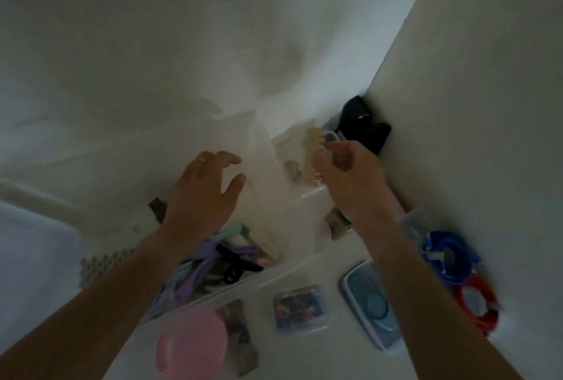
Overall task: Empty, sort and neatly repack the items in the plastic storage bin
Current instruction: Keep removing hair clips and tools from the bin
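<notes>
A clear plastic storage bin (283, 276) lies across the middle of the white surface, holding purple and green hair ties (201, 261), a black claw clip (240, 267) and other small items. My right hand (350, 178) grips a beige claw clip (315, 157) above the bin's far end. Fingers spread and relaxed, my left hand (204, 197) hovers over the bin's left side and holds nothing. The frame is dim and blurred.
On the surface to the right lie a small clear box of colourful bits (300, 308), a blue-lidded case (371, 303), blue (447, 261) and red (478, 303) coiled cables, and a pink round item (192, 346). A black object (362, 123) sits against the right wall.
</notes>
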